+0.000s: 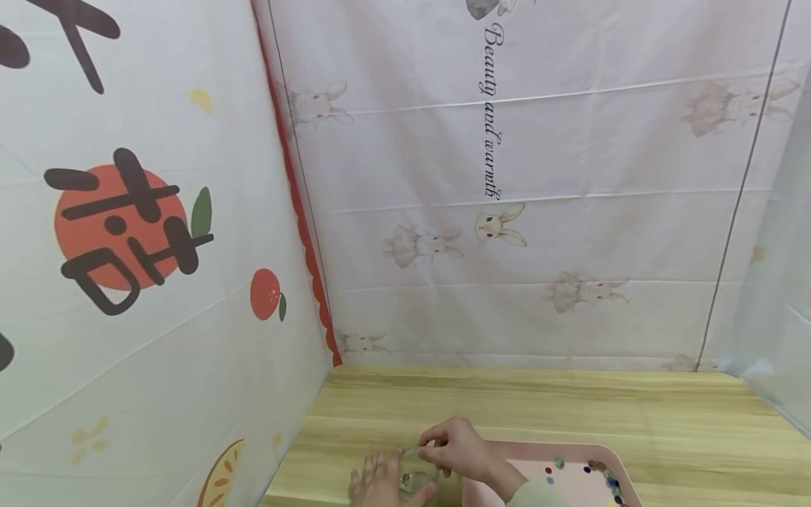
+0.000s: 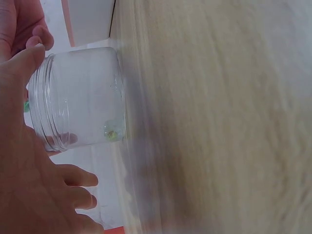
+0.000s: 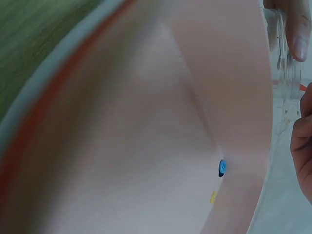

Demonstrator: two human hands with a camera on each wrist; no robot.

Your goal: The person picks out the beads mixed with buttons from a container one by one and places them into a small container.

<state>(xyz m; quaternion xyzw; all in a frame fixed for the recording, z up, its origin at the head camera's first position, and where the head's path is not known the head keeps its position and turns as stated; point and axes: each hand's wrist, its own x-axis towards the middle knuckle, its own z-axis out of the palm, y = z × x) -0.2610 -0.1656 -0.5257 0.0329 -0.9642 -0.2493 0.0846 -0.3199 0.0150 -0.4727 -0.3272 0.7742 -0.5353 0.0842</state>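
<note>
A clear jar (image 2: 87, 92) stands upright on the wooden table, with a greenish glass marble (image 2: 113, 132) at its bottom. My left hand (image 1: 380, 484) holds the jar near its threaded rim, with the thumb on one side and the other fingers spread past the far side. Above the jar, my right hand (image 1: 457, 451) has bent fingers, and its thumb and forefinger pinch a thin clear piece (image 1: 410, 451). Whether this piece is a lid I cannot tell. A small green thing (image 2: 27, 106) shows beyond the rim, mostly hidden by the left hand.
Right of the jar lies a pink tray (image 1: 602, 451) with several small coloured pieces, some along its right side. A blue piece (image 3: 223, 166) and a yellow piece (image 3: 213, 197) lie near the tray's wall. Printed cloths (image 1: 507, 310) hang behind and on the left.
</note>
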